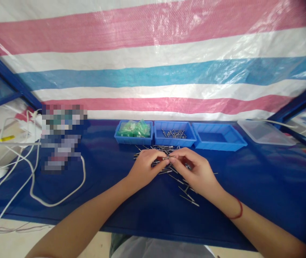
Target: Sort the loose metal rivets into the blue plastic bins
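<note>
My left hand (145, 167) and my right hand (194, 171) meet over a loose pile of small metal pins (169, 168) on the blue table (110, 179). Both hands pinch the same thin metal pin (169, 157) between thumb and fingertips, holding it level just above the pile. A red string circles my right wrist. More pins lie scattered toward the near right of the pile.
Three blue bins stand behind the pile: the left one (133, 132) holds green parts, the middle one (174, 134) holds pins, the right one (218, 138) looks bare. A clear tray (265, 132) sits far right. White cables (34, 179) loop at left. A striped tarp hangs behind.
</note>
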`<state>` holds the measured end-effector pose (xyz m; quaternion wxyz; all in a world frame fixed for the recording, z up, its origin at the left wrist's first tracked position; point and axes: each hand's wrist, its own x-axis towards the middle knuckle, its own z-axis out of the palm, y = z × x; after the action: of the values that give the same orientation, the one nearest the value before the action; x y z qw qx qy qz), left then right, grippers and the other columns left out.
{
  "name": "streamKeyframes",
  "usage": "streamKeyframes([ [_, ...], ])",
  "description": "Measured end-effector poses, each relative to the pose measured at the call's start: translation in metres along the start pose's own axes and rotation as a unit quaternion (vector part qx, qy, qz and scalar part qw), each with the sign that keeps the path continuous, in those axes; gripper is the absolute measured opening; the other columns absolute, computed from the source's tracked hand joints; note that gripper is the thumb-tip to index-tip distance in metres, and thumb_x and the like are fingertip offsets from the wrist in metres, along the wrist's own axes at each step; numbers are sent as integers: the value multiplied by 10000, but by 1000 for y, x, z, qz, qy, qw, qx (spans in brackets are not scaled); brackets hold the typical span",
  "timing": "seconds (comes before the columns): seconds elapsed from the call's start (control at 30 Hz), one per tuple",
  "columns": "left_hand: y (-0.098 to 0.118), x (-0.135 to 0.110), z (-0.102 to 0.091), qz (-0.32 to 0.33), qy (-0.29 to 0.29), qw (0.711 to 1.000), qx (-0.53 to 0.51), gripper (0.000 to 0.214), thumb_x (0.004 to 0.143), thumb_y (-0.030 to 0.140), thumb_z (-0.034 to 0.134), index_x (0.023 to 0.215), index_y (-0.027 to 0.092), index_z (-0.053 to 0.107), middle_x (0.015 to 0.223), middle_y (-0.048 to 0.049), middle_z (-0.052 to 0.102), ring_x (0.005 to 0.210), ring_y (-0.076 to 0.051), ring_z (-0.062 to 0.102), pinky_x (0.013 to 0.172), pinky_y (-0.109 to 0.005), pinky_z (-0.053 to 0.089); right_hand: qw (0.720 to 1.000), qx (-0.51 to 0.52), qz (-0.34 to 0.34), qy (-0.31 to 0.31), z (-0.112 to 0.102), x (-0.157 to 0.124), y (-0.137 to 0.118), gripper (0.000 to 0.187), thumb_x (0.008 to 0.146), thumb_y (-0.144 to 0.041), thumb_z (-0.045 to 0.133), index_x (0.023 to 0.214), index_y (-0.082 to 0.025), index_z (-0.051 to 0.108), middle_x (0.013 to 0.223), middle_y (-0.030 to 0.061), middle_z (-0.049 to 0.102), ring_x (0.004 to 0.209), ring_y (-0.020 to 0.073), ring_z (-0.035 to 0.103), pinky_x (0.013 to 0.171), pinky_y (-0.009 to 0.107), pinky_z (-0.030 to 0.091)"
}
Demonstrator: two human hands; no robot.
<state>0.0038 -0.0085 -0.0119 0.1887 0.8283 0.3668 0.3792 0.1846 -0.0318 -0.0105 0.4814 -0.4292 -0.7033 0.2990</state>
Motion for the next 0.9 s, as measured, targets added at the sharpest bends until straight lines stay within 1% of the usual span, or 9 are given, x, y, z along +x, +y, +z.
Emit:
streamKeyframes([
  [0.23, 1, 0, -4, 11, 15, 1000, 23, 155, 904, 301, 540, 856, 174, 616, 829, -19, 684, 786, -137, 613, 752, -259, 419, 993, -85, -59, -58, -6, 6, 4, 105, 896, -252, 531, 892, -204, 625, 822, 39, 615, 668, 140, 547, 579, 269, 446],
  [0.33, 2, 0, -6, 16, 15, 999, 30, 156, 914, 290, 520, 862, 176, 614, 817, -13, 677, 785, -133, 609, 756, -258, 418, 983, -127, -107, -73, -8, 8, 5, 130, 912, -228, 497, 904, -197, 623, 863, 58, 634, 760, 163, 583, 660, 288, 476],
  [0.4, 1, 1, -9, 28, 9, 999, 36, 150, 923, 274, 503, 893, 180, 616, 836, -11, 682, 799, -132, 610, 778, -264, 414, 973, -174, -144, -41, -13, 14, 7, 129, 912, -221, 498, 928, -194, 623, 895, 70, 643, 841, 186, 596, 750, 320, 486],
  [0.47, 0, 2, -12, 41, 0, 998, 48, 154, 930, 267, 487, 930, 185, 617, 859, -15, 689, 814, -135, 612, 797, -274, 410, 956, -237, -170, 14, -22, 24, 11, 132, 909, -226, 503, 943, -187, 624, 917, 82, 649, 887, 207, 595, 815, 353, 476],
  [0.57, -3, 4, -16, 56, -18, 995, 77, 171, 935, 263, 469, 975, 186, 616, 852, -17, 690, 797, -141, 606, 793, -290, 406, 922, -341, -170, 68, -37, 45, 21, 170, 915, -256, 487, 943, -172, 631, 899, 97, 646, 878, 231, 589, 821, 379, 470],
  [0.63, -5, 5, -18, 62, -31, 992, 104, 187, 938, 256, 455, 1007, 183, 613, 866, -23, 690, 809, -151, 596, 788, -301, 401, 896, -411, -152, 71, -44, 56, 28, 208, 916, -288, 478, 935, -159, 640, 882, 114, 635, 869, 255, 581, 795, 398, 468],
  [0.73, -9, 8, -21, 70, -63, 985, 146, 220, 940, 241, 433, 1038, 182, 621, 952, -45, 687, 905, -180, 571, 802, -319, 391, 874, -464, -135, 48, -43, 60, 32, 259, 902, -356, 497, 943, -145, 641, 879, 131, 615, 879, 281, 569, 771, 409, 459],
  [0.8, -13, 8, -23, 75, -99, 977, 172, 231, 935, 242, 436, 1032, 189, 639, 985, -51, 677, 944, -194, 548, 809, -329, 383, 880, -455, -135, 24, -37, 54, 28, 266, 903, -361, 494, 963, -142, 632, 869, 120, 608, 864, 267, 570, 768, 390, 454],
  [0.9, -18, 7, -22, 70, -143, 966, 203, 225, 921, 257, 460, 1009, 206, 660, 988, -46, 662, 933, -198, 526, 793, -335, 374, 899, -401, -153, -81, -26, 40, 19, 179, 902, -264, 481, 915, -164, 629, 836, 80, 607, 806, 214, 576, 752, 334, 448],
])
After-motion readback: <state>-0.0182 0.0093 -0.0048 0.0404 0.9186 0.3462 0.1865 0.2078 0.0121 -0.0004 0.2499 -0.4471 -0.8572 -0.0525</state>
